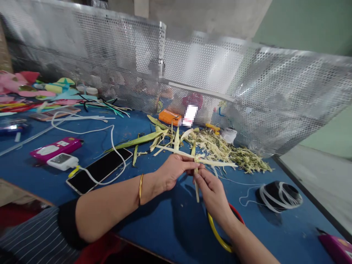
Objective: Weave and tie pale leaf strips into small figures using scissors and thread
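Pale leaf strips (217, 163) cross one another just above the table, one lying sideways and one pointing down toward me. My left hand (176, 169) comes in from the left, its thumb and fingers closed on the crossing. From the right, my right hand (209, 185) pinches the downward strip just below the crossing. The fingertips of both hands nearly meet, and some are hidden behind the strips. Behind them lie long green and yellowish leaves (145, 138) and a heap of shredded plant bits (220, 146).
A black spool wound with white thread (280, 196) stands at right. A yellow-and-red ring (217, 234) lies under my right forearm. Left are a dark phone (100, 170), a white cabled device (62, 161) and a magenta device (56, 149). Perforated metal panels (198, 58) border the blue table.
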Tool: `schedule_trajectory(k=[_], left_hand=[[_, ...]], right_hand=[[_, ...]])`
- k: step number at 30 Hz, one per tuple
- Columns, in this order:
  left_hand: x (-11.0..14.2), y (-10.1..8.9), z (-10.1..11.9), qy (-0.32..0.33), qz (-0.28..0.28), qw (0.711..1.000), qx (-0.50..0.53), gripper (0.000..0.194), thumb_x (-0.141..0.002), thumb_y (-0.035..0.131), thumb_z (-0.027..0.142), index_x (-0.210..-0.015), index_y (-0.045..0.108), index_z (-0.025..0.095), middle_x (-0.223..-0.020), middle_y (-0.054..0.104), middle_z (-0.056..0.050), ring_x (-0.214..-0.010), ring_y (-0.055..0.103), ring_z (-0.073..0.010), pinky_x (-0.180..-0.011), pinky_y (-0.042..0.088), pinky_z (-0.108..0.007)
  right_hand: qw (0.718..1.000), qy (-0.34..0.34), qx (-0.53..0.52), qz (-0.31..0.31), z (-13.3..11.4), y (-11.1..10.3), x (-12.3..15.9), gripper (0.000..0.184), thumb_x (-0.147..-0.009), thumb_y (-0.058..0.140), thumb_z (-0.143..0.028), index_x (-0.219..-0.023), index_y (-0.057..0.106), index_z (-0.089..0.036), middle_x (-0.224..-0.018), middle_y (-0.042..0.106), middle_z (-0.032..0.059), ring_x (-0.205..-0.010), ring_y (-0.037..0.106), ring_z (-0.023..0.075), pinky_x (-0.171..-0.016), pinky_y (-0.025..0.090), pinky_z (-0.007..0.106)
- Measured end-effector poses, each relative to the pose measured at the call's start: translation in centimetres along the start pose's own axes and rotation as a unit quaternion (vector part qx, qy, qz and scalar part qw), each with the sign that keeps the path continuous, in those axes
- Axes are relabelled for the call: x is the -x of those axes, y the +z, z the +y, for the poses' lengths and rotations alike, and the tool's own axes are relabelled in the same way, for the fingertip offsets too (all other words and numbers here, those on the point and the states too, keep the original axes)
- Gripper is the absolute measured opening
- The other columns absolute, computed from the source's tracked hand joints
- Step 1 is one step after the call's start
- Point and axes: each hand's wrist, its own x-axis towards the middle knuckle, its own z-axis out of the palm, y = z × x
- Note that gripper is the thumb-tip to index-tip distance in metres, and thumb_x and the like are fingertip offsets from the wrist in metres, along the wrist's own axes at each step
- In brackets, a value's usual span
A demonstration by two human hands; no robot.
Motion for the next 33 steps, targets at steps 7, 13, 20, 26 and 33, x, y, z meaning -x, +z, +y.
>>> schedule_trajectory(k=[7,13,20,26,33], left_hand=[[0.1,0.1,0.8,-0.014,0.051,0.999,0.011,0.017,-0.060,0.076,0.010,-0.076,0.071,0.010,-0.072,0.069,-0.006,-0.066,0.060,-0.0128,-0.068,0.045,-0.027],[0.1,-0.2,1.1,0.007,0.053,0.999,0.002,0.020,-0.060,0.078,0.011,-0.077,0.068,0.011,-0.066,0.065,-0.003,-0.059,0.056,-0.0107,-0.062,0.044,-0.026],[0.5,-0.2,1.4,-0.019,0.005,1.000,0.013,0.022,-0.066,0.076,0.022,-0.086,0.070,0.015,-0.076,0.069,-0.005,-0.061,0.058,-0.0121,-0.055,0.042,-0.024],[0.9,0.2,0.5,-0.031,0.040,0.999,0.003,0.031,-0.066,0.076,0.030,-0.091,0.070,0.013,-0.077,0.068,-0.005,-0.062,0.058,-0.0119,-0.052,0.037,-0.022],[0.7,-0.1,0.0,-0.032,0.019,0.999,0.022,0.021,-0.067,0.075,0.029,-0.079,0.067,0.013,-0.074,0.067,-0.003,-0.056,0.052,-0.0092,-0.047,0.031,-0.022]], right_hand=[[0.996,-0.043,-0.034,-0.069,-0.8,-0.7,-0.1,0.030,-0.094,0.042,-0.028,-0.065,0.039,-0.022,-0.078,0.053,0.0018,-0.082,0.050,0.0172,-0.079,0.041,0.028],[0.994,-0.060,-0.032,-0.089,-0.9,-0.7,0.0,0.029,-0.096,0.041,-0.028,-0.068,0.043,-0.022,-0.087,0.056,0.0032,-0.091,0.051,0.0173,-0.086,0.040,0.028],[1.000,0.006,-0.012,-0.022,0.1,0.5,0.5,0.028,-0.096,0.042,-0.037,-0.078,0.056,-0.020,-0.077,0.058,0.0013,-0.073,0.052,0.0153,-0.068,0.040,0.026],[0.999,0.019,-0.038,-0.002,0.2,1.6,0.7,0.030,-0.091,0.051,-0.041,-0.074,0.060,-0.018,-0.073,0.061,0.0019,-0.068,0.052,0.0153,-0.063,0.042,0.025],[0.997,0.044,-0.058,0.033,1.0,2.2,0.3,0.041,-0.093,0.045,-0.051,-0.069,0.056,-0.019,-0.066,0.058,0.0020,-0.063,0.051,0.0150,-0.058,0.043,0.025]])
